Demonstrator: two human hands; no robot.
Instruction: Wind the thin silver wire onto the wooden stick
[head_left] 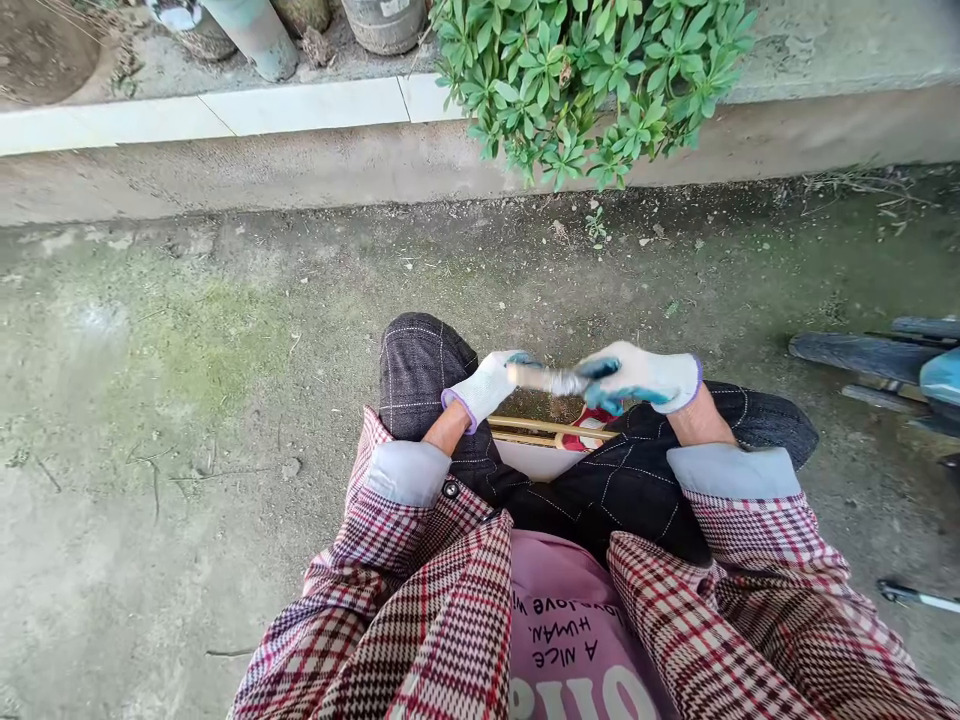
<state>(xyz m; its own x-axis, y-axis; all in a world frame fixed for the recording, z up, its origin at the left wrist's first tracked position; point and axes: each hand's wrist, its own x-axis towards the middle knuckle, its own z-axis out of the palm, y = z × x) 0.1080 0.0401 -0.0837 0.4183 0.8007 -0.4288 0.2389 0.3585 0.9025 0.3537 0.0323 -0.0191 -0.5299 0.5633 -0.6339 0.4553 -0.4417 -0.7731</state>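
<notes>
Just one blurred stick in two clamped grips: left hand and right hand.

Wears white gloves, partly teal, purple-hemmed; red-checked jacket with grey cuffs; pink lettered shirt; black trousers with white stitched grid.

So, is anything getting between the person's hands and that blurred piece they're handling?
Only the gloves. The left hand grips the tan end of the blurred piece; its silvery end appears to meet the right hand, with nothing else visible between.
</notes>
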